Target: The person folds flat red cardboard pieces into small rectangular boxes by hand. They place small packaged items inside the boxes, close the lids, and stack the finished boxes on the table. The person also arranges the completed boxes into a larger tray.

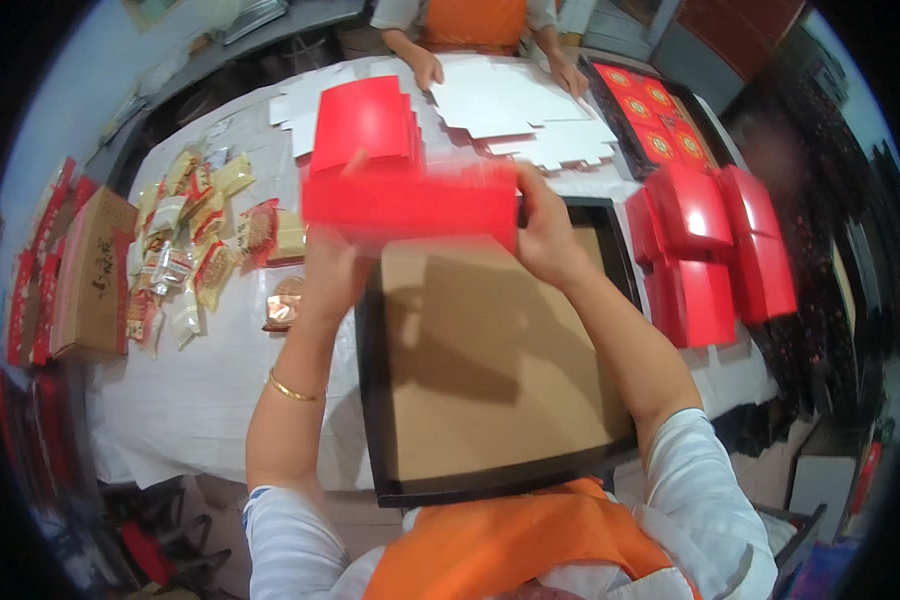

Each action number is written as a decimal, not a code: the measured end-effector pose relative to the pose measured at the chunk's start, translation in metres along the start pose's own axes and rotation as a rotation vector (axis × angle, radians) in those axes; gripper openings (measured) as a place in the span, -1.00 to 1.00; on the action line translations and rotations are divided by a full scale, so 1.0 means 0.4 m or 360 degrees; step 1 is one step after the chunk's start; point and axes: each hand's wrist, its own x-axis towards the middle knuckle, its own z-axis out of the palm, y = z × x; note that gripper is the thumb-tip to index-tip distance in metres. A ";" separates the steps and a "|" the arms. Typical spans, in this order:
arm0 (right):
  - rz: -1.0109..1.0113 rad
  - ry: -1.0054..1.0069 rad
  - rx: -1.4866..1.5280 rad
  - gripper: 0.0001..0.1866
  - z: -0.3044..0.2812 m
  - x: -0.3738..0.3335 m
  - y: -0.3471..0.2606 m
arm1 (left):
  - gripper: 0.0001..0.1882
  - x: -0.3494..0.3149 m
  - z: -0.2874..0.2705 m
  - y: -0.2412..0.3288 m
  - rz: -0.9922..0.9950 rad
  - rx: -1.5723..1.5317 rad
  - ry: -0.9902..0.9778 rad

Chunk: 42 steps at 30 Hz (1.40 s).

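Between my two hands is a red cardboard box (410,208), long and flat-sided, smeared by motion. My left hand (336,265) is closed on its left end, and my right hand (550,232) grips its right end. The box is above the far part of a shallow black-rimmed tray (372,400) with a brown cardboard bottom, and shadows fall across that bottom. Just beyond the box lies a stack of red cardboard pieces (362,125). Several formed red boxes (692,215) stand grouped to the right of the tray.
At the left lie many wrapped snack packets (185,230) beside a brown carton (92,272). A copper-coloured packet (283,303) is near my left forearm. Across the table, a co-worker's hands (428,70) touch white card sheets (505,95). A tray of red patterned packs (642,105) is at far right.
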 end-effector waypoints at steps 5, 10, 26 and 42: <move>-0.0534 -0.0184 -0.0852 -0.46 -0.092 -0.224 0.096 | -0.37 -0.151 0.093 -0.158 -0.0022 0.1142 -0.0351; 0.0042 -0.0203 -0.1461 -0.41 -0.146 -0.329 0.160 | -0.27 -0.185 0.133 -0.188 -0.0256 0.1419 -0.0768; -0.0067 -0.0535 -0.1565 -0.31 -0.060 -0.379 0.055 | -0.19 -0.303 0.143 -0.213 -0.0099 0.1322 -0.0578; -0.0036 -0.0024 -0.0553 -0.48 0.088 -0.030 0.050 | -0.49 0.116 -0.206 -0.209 0.0271 0.2092 0.1120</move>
